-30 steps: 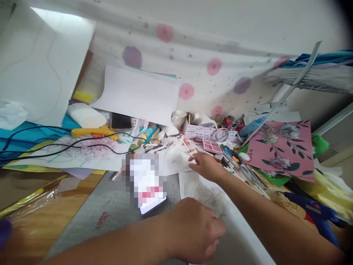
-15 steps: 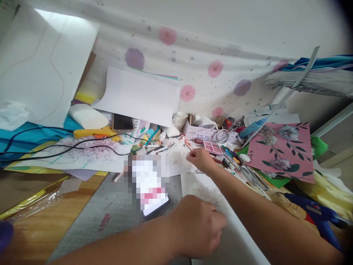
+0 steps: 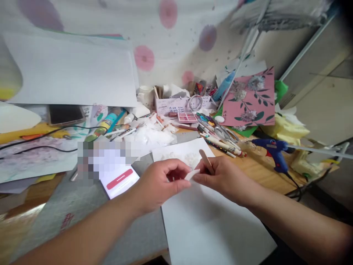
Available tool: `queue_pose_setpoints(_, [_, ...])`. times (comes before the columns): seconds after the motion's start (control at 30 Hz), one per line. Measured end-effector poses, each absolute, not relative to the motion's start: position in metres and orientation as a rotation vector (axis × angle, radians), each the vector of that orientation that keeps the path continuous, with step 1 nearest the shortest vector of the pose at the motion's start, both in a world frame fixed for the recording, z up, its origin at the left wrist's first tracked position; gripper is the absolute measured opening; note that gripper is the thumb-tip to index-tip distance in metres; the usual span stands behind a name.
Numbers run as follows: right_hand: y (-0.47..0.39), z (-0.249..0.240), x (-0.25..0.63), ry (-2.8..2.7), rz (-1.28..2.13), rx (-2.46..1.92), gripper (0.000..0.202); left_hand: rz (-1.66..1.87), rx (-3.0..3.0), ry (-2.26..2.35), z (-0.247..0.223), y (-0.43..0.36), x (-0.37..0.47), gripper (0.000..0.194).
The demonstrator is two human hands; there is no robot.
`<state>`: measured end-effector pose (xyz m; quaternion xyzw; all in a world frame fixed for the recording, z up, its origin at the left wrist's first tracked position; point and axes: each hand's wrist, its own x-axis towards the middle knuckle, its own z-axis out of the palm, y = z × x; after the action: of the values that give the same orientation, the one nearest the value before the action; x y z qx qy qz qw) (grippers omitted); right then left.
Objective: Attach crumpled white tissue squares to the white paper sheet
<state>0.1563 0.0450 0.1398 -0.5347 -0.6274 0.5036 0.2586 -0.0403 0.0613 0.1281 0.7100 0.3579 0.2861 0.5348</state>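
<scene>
Above a large white sheet (image 3: 204, 221), my two hands meet over a small white paper piece (image 3: 192, 174). My left hand (image 3: 165, 182) pinches the piece between thumb and fingers. My right hand (image 3: 220, 176) touches its other end with thumb and fingertips and also holds a thin flat wooden stick (image 3: 206, 162), which points up and to the left. Faint pale bits (image 3: 190, 158) lie on the sheet behind my hands. Left of my left hand, a lit phone (image 3: 121, 182) rests on a grey cutting mat (image 3: 132, 232).
Pens and scissors (image 3: 220, 132) lie behind my right hand, near a pink palette (image 3: 187, 117). A blue glue gun (image 3: 273, 149) is at the right. Crumpled white paper (image 3: 149, 134) sits behind the mat. A pink flower picture (image 3: 248, 99) leans at the back right.
The view has turned right and down. My right hand has come back from the clutter with the stick and met my left hand, which has turned and now pinches the white piece.
</scene>
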Motion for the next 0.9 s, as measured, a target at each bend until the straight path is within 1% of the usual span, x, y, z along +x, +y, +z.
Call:
queue_pose_setpoints(0.03, [0.042,0.141,0.159,-1.715,1.383,-1.422,0.015,0.627,1.721,0.876,0.129,0.061,-0.039,0.005])
queue_pose_setpoints(0.07, [0.040,0.143,0.163,-1.718,1.380,-1.383,0.015,0.559,1.746,0.895,0.129,0.061,-0.039,0.003])
queue_pose_setpoints(0.13, [0.038,0.146,0.176,-1.686,1.309,-1.253,0.020,0.377,1.784,0.905,0.130,0.062,-0.040,0.003])
queue_pose_setpoints(0.2, [0.035,0.148,0.193,-1.641,1.165,-1.134,0.028,0.167,1.814,0.908,0.128,0.064,-0.042,0.002])
queue_pose_setpoints(0.3, [0.026,0.146,0.214,-1.710,0.952,-1.128,0.036,-0.005,1.846,0.917,0.125,0.068,-0.044,0.005])
queue_pose_setpoints(0.4, [0.015,0.144,0.215,-1.810,0.891,-1.144,0.029,-0.022,1.867,0.966,0.122,0.072,-0.045,0.003])
queue_pose_setpoints(0.47, [0.008,0.141,0.208,-1.920,0.907,-1.038,0.020,0.002,1.920,1.018,0.121,0.074,-0.045,0.004])
queue_pose_setpoints(0.53, [0.004,0.135,0.198,-2.070,0.860,-0.929,0.018,0.031,2.012,1.040,0.120,0.074,-0.044,0.006])
queue_pose_setpoints(0.63, [0.002,0.122,0.189,-2.274,0.762,-0.859,0.018,0.069,2.155,1.037,0.118,0.073,-0.041,0.011])
queue_pose_setpoints(0.77, [0.003,0.109,0.184,-2.450,0.716,-0.824,0.023,0.086,2.235,1.081,0.115,0.071,-0.039,0.012])
queue_pose_setpoints(0.9, [0.005,0.107,0.177,-2.584,0.488,-0.853,0.026,0.104,2.257,1.099,0.114,0.071,-0.037,0.013])
